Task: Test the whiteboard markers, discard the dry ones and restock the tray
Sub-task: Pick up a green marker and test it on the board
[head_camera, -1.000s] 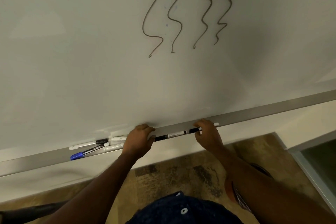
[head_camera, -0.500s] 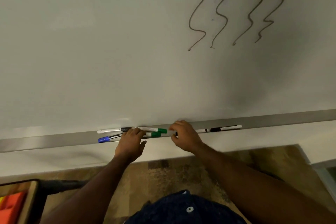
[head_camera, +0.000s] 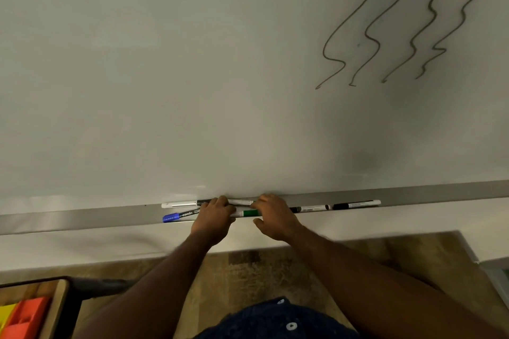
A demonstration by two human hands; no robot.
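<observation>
Both hands rest on the marker tray (head_camera: 82, 219) beneath the whiteboard (head_camera: 192, 77). The left hand (head_camera: 213, 217) lies fingers-down over the markers, its grip not discernible; the right hand (head_camera: 275, 217) arches over the green-capped marker (head_camera: 249, 213), fingers curled, thumb apart below, contact unclear. A blue-capped marker (head_camera: 179, 215) and a white marker (head_camera: 179, 204) lie just left; two black-capped markers (head_camera: 334, 206) lie to the right. Four wavy test lines (head_camera: 399, 22) mark the board.
</observation>
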